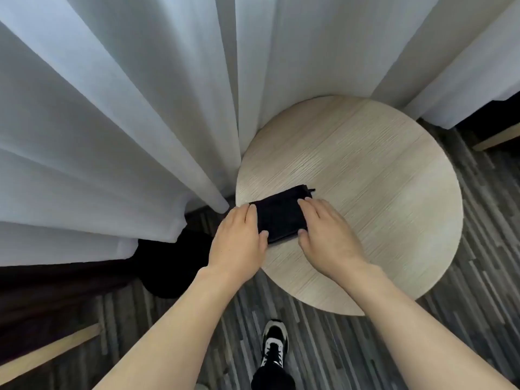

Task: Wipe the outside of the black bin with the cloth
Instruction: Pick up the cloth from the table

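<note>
A folded black cloth [281,218] lies on the near left part of a round, light wooden table [380,192]. My left hand [239,240] rests on the cloth's left edge, thumb at its near edge. My right hand [326,235] grips the right edge the same way, fingers on top and thumb at the near corner. The black bin [168,266] stands on the floor left of the table, below the curtain. It is a dark round shape, partly hidden by the curtain and my left wrist.
White curtains [126,122] hang along the back and left, touching the table's far edge. The floor is dark striped carpet [323,347]. My shoe [274,342] is near the table's front. Dark furniture with pale wooden trim [47,353] sits at the lower left.
</note>
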